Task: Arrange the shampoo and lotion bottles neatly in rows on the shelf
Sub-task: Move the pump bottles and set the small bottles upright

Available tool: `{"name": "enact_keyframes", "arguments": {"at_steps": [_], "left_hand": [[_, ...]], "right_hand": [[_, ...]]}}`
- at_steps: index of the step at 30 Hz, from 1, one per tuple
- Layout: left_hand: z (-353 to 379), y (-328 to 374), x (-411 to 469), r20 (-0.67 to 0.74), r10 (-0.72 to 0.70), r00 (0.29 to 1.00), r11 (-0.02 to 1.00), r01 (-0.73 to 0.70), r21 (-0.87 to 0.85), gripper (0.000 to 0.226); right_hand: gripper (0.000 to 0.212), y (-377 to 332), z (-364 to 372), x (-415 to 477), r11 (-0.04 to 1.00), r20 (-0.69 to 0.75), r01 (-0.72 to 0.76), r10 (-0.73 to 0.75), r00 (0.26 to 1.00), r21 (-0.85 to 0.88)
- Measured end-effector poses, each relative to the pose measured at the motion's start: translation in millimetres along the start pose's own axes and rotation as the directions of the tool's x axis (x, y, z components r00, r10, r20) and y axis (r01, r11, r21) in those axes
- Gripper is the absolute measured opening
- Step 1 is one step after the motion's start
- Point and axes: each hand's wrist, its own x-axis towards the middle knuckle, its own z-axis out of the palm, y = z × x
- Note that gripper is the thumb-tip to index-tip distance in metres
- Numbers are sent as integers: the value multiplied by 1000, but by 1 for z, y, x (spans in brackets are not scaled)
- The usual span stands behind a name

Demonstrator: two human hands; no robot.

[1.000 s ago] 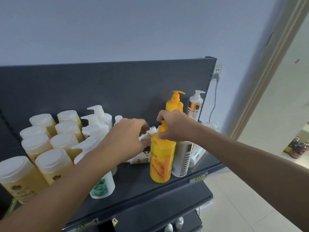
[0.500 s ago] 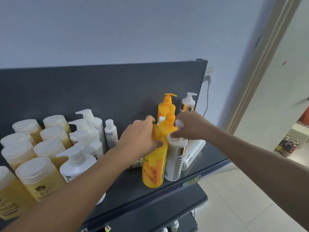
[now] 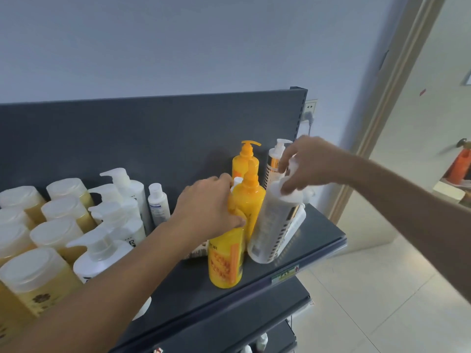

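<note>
while the white striped bottle (image 3: 274, 225) stood upright beside the front yellow bottle (image 3: 224, 261) half a second ago, it now leans, top tipped toward the right of the frame. whether its base still touches the shelf (image 3: 323, 240) i cannot tell. the right hand (image 3: 309, 165) has risen with it, up and to the right of centre. the left hand (image 3: 211, 207), busy a second ago with a small tube lying flat, has shifted onto the front yellow bottle. my guess is that the striped bottle is being drawn out of the crowded cluster to be set in line, while the yellow one is steadied against toppling.

the right arm reaches in from the right edge, wrist bent down, fingers curled round the striped bottle's white pump top, holding it from above. the left arm comes up from the lower left corner, palm down, fingers and thumb wrapped round the front yellow bottle's neck, hiding its pump.

behind that bottle a second yellow bottle (image 3: 251, 200) and a third yellow bottle (image 3: 244, 161) run back toward the dark panel, with a white and gold bottle (image 3: 274, 163) to their right. another white bottle (image 3: 298, 220) lies on its side behind the striped one. on the left of the frame, white pump bottles (image 3: 122, 200) and capped jars (image 3: 61, 207) already stand in rows.
</note>
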Motion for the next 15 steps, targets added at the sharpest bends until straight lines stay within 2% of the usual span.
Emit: {"name": "enact_keyframes", "arguments": {"at_steps": [2,5,9,12,15], "left_hand": [[-5,10,4,-48,58,997,998,-56,37,82],[-9,32,10,-84,115,990,993,-112,42,72],[2,64,24,-62,98,993,994,-101,-45,54],[25,85,44,-2,62,998,997,-62,-50,44],[56,102,68,65,27,997,999,-25,-44,38]], "right_hand": [[31,7,-26,-5,994,-14,-60,62,998,89],[30,21,-48,-11,988,-49,-112,118,992,108],[28,54,-41,-9,988,-37,-155,155,987,-13],[29,90,-24,1,982,-51,-141,136,989,-124],[33,131,-10,14,984,-64,-119,112,992,-129]]}}
